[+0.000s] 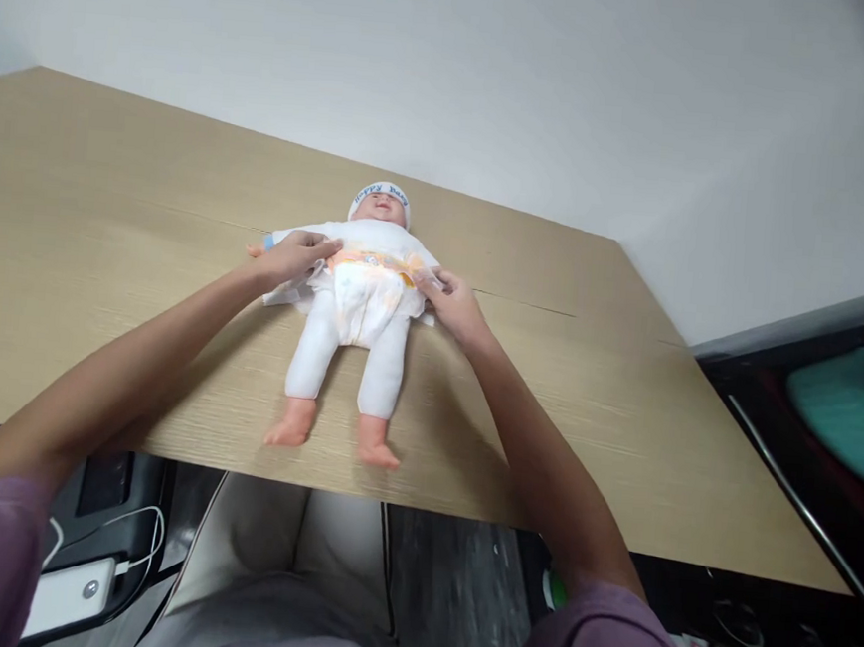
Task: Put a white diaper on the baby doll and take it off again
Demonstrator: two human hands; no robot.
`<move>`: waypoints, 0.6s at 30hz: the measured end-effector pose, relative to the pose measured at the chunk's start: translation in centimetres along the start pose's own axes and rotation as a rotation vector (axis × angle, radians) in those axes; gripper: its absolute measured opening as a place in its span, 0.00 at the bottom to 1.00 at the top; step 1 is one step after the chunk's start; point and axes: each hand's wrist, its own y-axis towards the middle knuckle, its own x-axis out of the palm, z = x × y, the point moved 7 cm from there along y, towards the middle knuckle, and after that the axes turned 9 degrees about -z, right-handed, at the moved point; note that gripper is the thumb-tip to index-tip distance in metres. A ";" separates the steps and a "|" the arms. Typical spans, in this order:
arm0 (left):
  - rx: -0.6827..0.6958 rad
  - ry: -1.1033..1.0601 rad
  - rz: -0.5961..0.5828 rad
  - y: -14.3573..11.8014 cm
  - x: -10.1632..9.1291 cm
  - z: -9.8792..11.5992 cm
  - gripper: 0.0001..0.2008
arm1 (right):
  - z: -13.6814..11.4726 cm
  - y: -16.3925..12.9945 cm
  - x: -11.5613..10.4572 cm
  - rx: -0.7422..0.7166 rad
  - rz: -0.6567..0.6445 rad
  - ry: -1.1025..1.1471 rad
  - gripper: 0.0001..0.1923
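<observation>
A baby doll (pixel 390 235) in a white outfit and lettered white cap lies on its back on the wooden table (pixel 583 395), its bare feet toward me. Round its hips is a white diaper (pixel 365 303) with an orange patterned waistband. My left hand (pixel 301 253) is closed in a pinch at one side of the waistband. At the other side, my right hand (pixel 449 300) pinches the diaper's edge near an orange-yellow tab. The fingertips of both hands are partly hidden by the thin white material.
A white wall (pixel 451 76) rises behind the table. To the right stands a dark object (pixel 771 390) with something teal on it. Below the table's front edge, a white power bank (pixel 71 594) with a cable rests on a black surface at left.
</observation>
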 end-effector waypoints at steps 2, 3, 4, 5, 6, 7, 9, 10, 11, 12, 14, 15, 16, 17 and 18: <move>0.040 0.162 0.148 -0.8 -1.4 1.8 0.21 | -0.1 -1.9 -0.8 -0.019 0.086 -0.060 0.33; 0.104 0.248 0.215 -1.3 -1.7 3.3 0.18 | 0.0 -2.9 -1.2 -0.028 0.131 -0.123 0.32; 0.192 0.338 0.272 -1.8 -1.7 5.0 0.16 | 0.1 -3.9 -1.4 -0.039 0.168 -0.206 0.30; 0.290 0.429 0.310 -2.3 -1.2 6.9 0.14 | 0.2 -4.8 -1.4 -0.053 0.188 -0.297 0.28; 0.382 0.512 0.322 -2.8 -0.2 8.6 0.14 | 0.4 -5.6 -1.2 -0.071 0.199 -0.382 0.27; 0.465 0.578 0.305 -3.2 1.1 10.2 0.15 | 0.6 -6.2 -1.1 -0.090 0.207 -0.455 0.25; 0.586 0.653 0.196 -3.3 4.3 12.4 0.17 | 1.2 -6.8 -0.8 -0.109 0.225 -0.538 0.23; 0.621 0.674 0.127 -3.2 6.0 13.0 0.17 | 1.6 -6.8 -0.7 -0.098 0.232 -0.555 0.22; 0.637 0.693 0.066 -2.9 7.5 13.4 0.18 | 2.0 -6.6 -0.7 -0.075 0.237 -0.564 0.21; 0.636 0.716 0.020 -2.5 8.7 13.4 0.19 | 2.5 -6.4 -0.7 -0.045 0.237 -0.569 0.20; 0.601 0.768 -0.023 -1.7 10.4 12.8 0.20 | 3.1 -5.8 -0.7 0.019 0.225 -0.572 0.19; 0.581 0.792 -0.026 -1.3 10.8 12.4 0.21 | 3.4 -5.5 -0.7 0.050 0.217 -0.564 0.19; 0.566 0.811 -0.019 -1.1 11.1 12.0 0.22 | 3.7 -5.4 -0.7 0.079 0.211 -0.547 0.20; 0.556 0.824 -0.008 -1.0 11.1 11.6 0.23 | 3.9 -5.3 -0.8 0.107 0.206 -0.524 0.20; 0.552 0.831 0.002 -0.9 11.1 11.4 0.23 | 4.1 -5.2 -0.8 0.134 0.199 -0.501 0.21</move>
